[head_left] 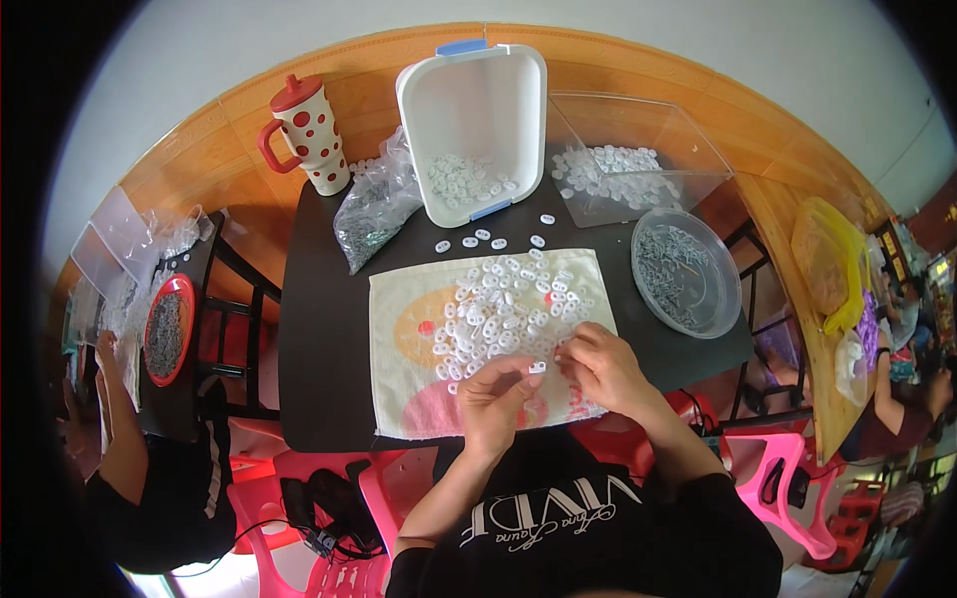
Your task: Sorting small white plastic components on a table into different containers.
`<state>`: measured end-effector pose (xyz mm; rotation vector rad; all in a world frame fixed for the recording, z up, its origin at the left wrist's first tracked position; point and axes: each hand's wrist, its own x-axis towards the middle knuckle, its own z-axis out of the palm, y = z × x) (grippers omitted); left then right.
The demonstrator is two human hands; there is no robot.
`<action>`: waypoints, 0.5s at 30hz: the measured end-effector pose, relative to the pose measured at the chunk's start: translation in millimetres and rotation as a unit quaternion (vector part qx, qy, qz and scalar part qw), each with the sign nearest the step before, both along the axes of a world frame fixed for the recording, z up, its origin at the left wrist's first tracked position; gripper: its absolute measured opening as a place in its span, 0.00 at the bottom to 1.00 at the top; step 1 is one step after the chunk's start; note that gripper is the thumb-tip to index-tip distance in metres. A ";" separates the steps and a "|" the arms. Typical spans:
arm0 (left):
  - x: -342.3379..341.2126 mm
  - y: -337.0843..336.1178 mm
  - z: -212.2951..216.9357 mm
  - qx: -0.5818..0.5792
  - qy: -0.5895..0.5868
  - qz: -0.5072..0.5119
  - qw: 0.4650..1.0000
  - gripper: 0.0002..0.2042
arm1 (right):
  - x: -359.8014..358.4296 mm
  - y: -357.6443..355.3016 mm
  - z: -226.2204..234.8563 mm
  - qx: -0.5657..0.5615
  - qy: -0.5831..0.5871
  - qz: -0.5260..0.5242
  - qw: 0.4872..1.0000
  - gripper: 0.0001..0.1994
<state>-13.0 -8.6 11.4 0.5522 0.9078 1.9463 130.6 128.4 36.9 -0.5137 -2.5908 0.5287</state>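
Observation:
My left hand pinches one small white plastic piece between thumb and fingers over a pale printed cloth. My right hand is curled right beside it, fingertips close to the same piece; what it holds is hidden. A heap of small white plastic pieces lies on the cloth just beyond both hands. The cloth rests on a dark square table.
A white tub with more white pieces, a clear bin, a clear round bowl of grey metal parts, a bag of grey parts and a red-dotted mug ring the table. Another person works at left by a red plate.

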 end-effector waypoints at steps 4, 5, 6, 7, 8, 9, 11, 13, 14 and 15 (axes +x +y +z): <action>1.2 0.8 -6.6 -0.003 0.059 0.034 0.998 0.08 | 4.5 -9.2 8.4 0.014 -0.003 -0.008 1.000 0.05; 0.5 0.1 -6.4 -0.021 0.065 0.026 0.997 0.07 | 5.1 -12.5 10.8 0.072 -0.017 -0.011 0.997 0.05; 0.4 -0.6 -6.0 -0.040 0.072 0.018 0.996 0.06 | 5.3 -15.3 12.0 0.072 -0.017 -0.012 0.997 0.05; -0.1 0.6 -5.1 -0.039 0.073 0.018 0.996 0.06 | 4.5 -16.3 13.1 0.059 0.004 0.008 0.998 0.05; -0.6 1.8 -4.0 -0.028 0.006 -0.001 1.000 0.05 | 4.2 -16.9 13.3 0.045 0.025 0.028 0.998 0.07; -1.3 2.8 -2.6 -0.017 -0.060 -0.020 0.998 0.04 | 5.2 -17.0 12.9 0.046 0.026 0.029 0.998 0.07; -1.3 4.7 2.8 -0.023 -0.099 -0.039 0.994 0.04 | 10.6 -19.0 12.0 -0.181 0.164 0.009 0.970 0.06; 1.5 6.3 4.4 -0.029 -0.137 -0.058 0.988 0.04 | 3.4 -27.6 7.9 -0.264 0.202 0.009 0.943 0.04; 5.9 7.6 3.7 -0.023 -0.128 -0.038 0.991 0.04 | -1.2 -32.9 5.9 -0.346 0.238 0.009 0.908 0.03; 9.1 7.8 3.4 -0.017 -0.119 -0.018 0.993 0.04 | -3.2 -38.1 4.6 -0.345 0.241 0.008 0.907 0.03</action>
